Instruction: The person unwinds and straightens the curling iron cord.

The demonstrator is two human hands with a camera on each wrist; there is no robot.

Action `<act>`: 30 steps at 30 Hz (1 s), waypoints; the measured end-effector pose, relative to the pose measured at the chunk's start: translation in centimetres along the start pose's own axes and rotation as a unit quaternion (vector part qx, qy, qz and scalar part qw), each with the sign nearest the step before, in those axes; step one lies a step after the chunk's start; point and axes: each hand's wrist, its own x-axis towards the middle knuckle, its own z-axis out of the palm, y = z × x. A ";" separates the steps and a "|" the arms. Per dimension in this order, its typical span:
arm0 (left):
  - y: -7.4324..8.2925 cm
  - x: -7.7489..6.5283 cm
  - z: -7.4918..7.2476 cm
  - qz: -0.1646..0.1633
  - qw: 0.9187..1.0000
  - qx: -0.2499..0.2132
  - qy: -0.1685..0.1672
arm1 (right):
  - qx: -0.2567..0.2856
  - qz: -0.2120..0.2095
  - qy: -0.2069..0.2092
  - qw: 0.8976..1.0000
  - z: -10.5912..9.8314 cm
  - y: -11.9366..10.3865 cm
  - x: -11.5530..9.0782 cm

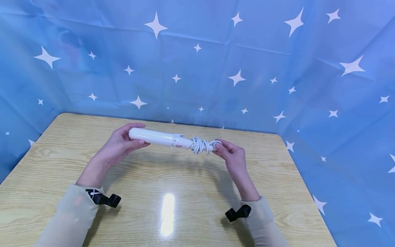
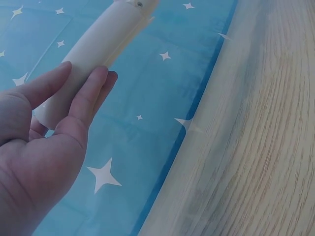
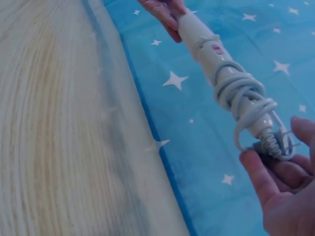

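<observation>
A white hair iron (image 1: 157, 137) is held up over the table, lying nearly level between both hands. Its thick, rounded barrel is gripped at the left end by my left hand (image 1: 121, 144), thumb on one side and fingers on the other. A pale cord (image 1: 200, 145) is wound in several loops round the narrower handle, beside a small pink mark (image 3: 217, 49). At the cord end, my right hand (image 1: 232, 154) pinches the bunched loops and the ribbed cord sleeve (image 3: 269, 140). Metal plug prongs show by the right fingers in the right wrist view.
Below the hands is a wood-grain table (image 1: 197, 212) with rounded far corners. A blue curtain (image 1: 197, 65) with white stars hangs behind it and along its sides. Both wrists carry black camera mounts (image 1: 105, 199) over light sleeves (image 1: 72, 212).
</observation>
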 end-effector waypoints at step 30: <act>0.0 0.0 0.6 0.027 0.999 -0.012 -0.015 | -0.017 -0.003 0.013 1.000 -0.8 -0.6 -0.1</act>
